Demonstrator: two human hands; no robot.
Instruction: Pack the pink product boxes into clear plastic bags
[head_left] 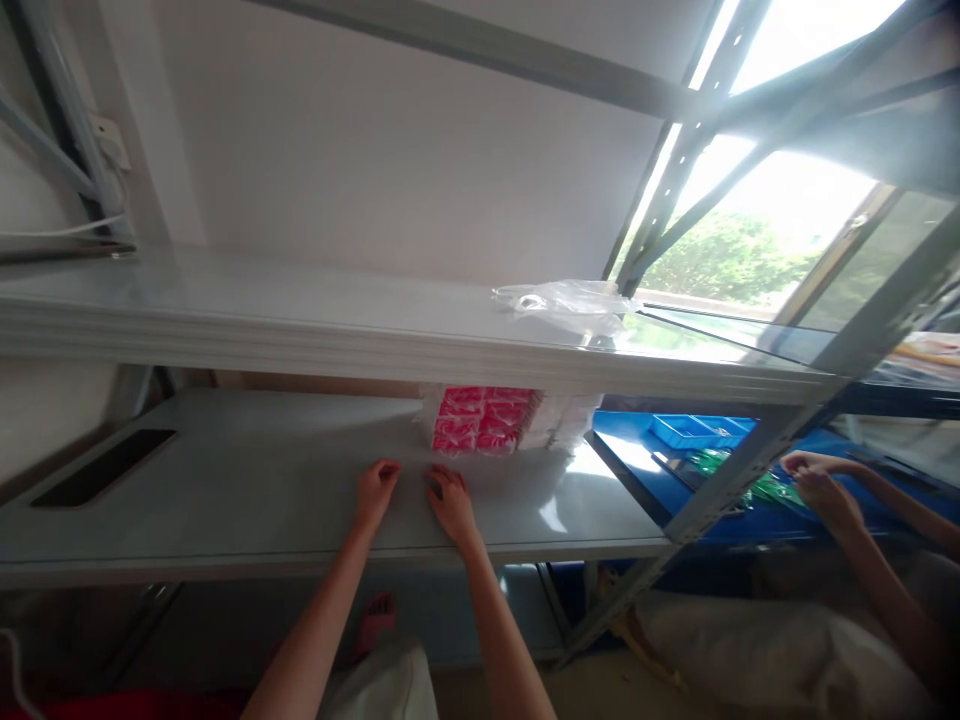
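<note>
Near the lower centre of the frame, I have both hands over the grey bench (255,475). The left hand (378,485) has its thumb and fingertips curled close; I cannot tell whether it pinches anything. The right hand (451,497), just beside it, has its fingers bent and slightly spread. Beyond them, at mid-frame, I see pink packets (474,420) in clear wrap, apart from both hands, with white packets (568,420) at their right. Toward the right edge, a co-worker's hand (823,495) is near green material (777,490).

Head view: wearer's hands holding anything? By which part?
Nothing visibly held: right hand loosely open; left hand curled, so something tiny there can't be ruled out.
</note>
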